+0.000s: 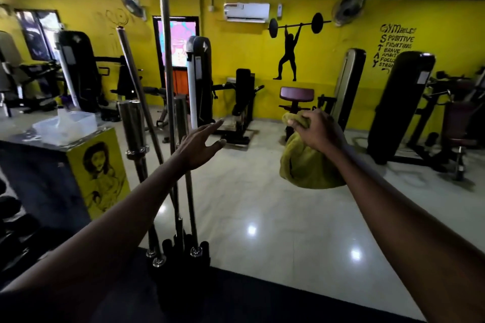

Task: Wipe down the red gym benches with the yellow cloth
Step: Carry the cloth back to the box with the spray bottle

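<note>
Fingers (296, 123) on my right hand (319, 132) are clamped round the cloth (307, 165), bunched and dangling under them. On my left hand (196, 145) they're spread loose, holding nothing, barbells (132, 123) right beside them.

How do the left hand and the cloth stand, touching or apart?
Apart. Head view shows bare floor between the left hand and the cloth.

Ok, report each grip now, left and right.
Left grip: open, fingers spread, holding nothing.
Right grip: holding the cloth.
</note>
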`<state>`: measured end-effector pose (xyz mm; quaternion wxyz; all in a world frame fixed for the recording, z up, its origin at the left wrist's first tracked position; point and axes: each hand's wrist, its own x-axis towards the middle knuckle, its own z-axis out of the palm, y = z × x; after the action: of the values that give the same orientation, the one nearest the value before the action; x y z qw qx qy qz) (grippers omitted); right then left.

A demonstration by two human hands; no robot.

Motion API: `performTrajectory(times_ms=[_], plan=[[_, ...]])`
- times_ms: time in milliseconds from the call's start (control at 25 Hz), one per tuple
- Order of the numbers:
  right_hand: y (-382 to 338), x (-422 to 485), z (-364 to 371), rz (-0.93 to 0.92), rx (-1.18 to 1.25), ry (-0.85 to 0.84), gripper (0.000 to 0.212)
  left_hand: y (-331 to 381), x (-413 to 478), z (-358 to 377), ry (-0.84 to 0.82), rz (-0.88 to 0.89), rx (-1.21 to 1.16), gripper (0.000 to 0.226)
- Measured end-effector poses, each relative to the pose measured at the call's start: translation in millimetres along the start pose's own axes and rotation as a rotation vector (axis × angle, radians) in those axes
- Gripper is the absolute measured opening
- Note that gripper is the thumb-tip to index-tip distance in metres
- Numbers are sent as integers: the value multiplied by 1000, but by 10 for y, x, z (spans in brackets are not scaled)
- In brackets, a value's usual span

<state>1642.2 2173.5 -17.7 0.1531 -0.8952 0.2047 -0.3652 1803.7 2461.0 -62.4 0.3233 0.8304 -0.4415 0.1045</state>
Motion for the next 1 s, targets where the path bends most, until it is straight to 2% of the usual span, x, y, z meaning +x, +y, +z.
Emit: performTrajectory(times_ms=[280, 480, 640, 760, 920, 1000], plan=[[586, 1129, 511, -42, 21, 37, 50, -358, 1318, 288, 52, 51, 49, 67], [791, 1999, 953, -78, 3, 49, 74, -853, 2144, 407, 46, 0, 73, 68], [999, 2614, 1432, -91, -4, -11, 56, -1210, 2812, 658, 15, -50, 115, 70], [1216, 3153, 1796, -122, -11, -43, 55, -1515, 3340, 815, 14, -106, 136, 80], [1536, 4068, 2283, -228, -16, -49, 52, -1843, 4044, 1085, 94, -187, 172, 72], [1668, 4546, 2559, -245, 10, -65, 52, -2044, 4336, 1157, 93, -256, 204, 75]])
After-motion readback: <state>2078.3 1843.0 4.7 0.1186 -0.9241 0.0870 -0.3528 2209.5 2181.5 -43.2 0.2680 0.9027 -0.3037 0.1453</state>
